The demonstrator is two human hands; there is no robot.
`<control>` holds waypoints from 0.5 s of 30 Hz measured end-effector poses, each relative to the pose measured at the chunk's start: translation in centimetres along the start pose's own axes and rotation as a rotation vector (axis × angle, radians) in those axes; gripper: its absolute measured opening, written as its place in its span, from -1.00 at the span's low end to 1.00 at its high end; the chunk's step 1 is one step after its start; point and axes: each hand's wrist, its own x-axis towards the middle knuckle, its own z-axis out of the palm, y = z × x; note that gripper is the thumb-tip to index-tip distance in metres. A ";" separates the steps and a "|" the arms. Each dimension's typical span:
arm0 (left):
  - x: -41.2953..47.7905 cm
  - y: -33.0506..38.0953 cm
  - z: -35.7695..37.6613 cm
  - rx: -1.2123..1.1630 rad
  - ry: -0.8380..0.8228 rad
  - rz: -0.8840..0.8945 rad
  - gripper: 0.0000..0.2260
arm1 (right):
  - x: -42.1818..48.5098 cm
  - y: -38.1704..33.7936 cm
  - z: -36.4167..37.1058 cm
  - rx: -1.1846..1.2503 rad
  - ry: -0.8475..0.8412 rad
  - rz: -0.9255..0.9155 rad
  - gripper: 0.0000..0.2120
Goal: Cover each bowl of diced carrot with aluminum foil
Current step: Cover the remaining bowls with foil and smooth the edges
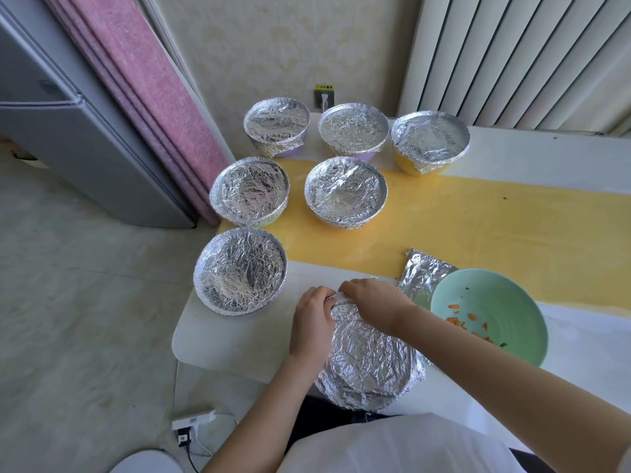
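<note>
Two pinches, left hand (312,319) and right hand (372,302), on foil (368,356) at the bowl's (362,397) far rim: tuck under tightly all round.

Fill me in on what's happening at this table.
A person is wrapping bowls in foil. Their left hand and right hand pinch the foil sheet at the far rim of the nearest bowl, crimping it down. Six covered bowls stand behind and to the left. A green bowl holding carrot dice on the right is uncovered, with spare foil lying just behind it.
</note>
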 end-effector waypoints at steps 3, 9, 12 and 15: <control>-0.2 0.1 0.2 0.016 0.002 -0.002 -0.88 | 0.4 -0.1 -0.1 0.017 -0.032 0.020 -0.65; -0.2 0.0 0.1 0.059 -0.008 0.001 -0.89 | 0.9 0.6 0.5 0.072 -0.031 0.005 -0.68; -0.3 0.0 0.0 0.083 -0.021 0.005 -0.90 | 0.7 1.4 0.7 0.199 -0.011 0.010 -0.69; -0.3 0.0 -0.1 0.097 -0.032 0.007 -0.90 | 0.4 1.8 0.6 0.243 0.019 0.051 -0.73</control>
